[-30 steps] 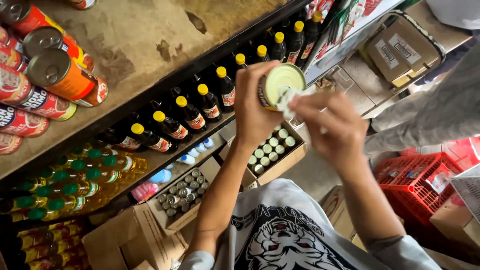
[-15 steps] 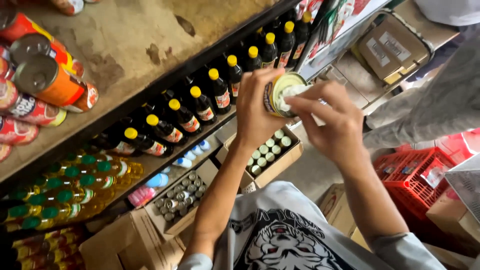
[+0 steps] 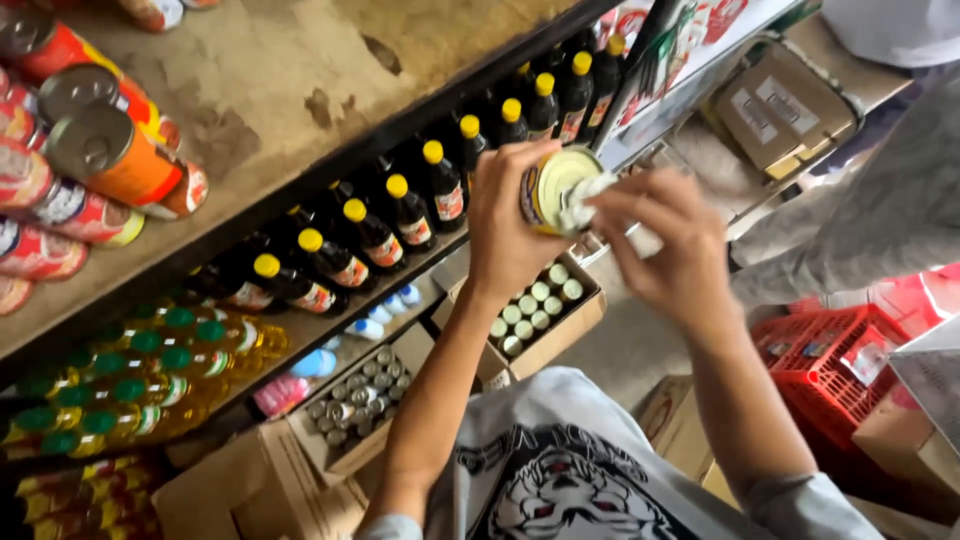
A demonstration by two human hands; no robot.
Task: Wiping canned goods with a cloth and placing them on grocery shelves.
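Right now your left hand (image 3: 510,225) is wrapped around a can (image 3: 552,188), fingers closed on its side wall, holding it up in front of the shelf (image 3: 300,110) with its metal end turned toward you. Your right hand (image 3: 665,240) is pinched shut on a white cloth (image 3: 590,200) and presses it against that end. Judge the can rigid and fairly heavy for its size, with a smooth, likely slippery wall, so grip it around the middle as you do now, not by the rim, which may be sharp. It should take firm rubbing without denting. Dark bottles (image 3: 400,215) stand just beyond it, and more cans (image 3: 110,160) lie far left.
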